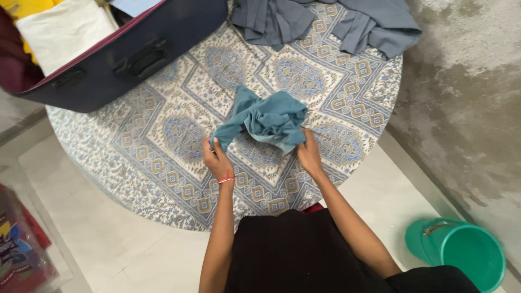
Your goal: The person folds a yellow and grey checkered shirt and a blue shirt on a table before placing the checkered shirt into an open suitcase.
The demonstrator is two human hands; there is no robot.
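Observation:
A crumpled teal cloth (266,116) lies on a round table covered with a blue and white patterned tablecloth (163,141). My left hand (216,157) grips the cloth's lower left corner. My right hand (308,152) holds its lower right edge. A red thread band circles my left wrist. Both hands are near the table's front edge, just ahead of my black garment.
An open dark blue suitcase (125,59) with folded white and yellow cloth inside sits at the table's back left. Grey-blue garments (325,19) lie at the back. A green bucket (467,252) stands on the floor at right by a stained wall. A colourful bag (19,249) is at the lower left.

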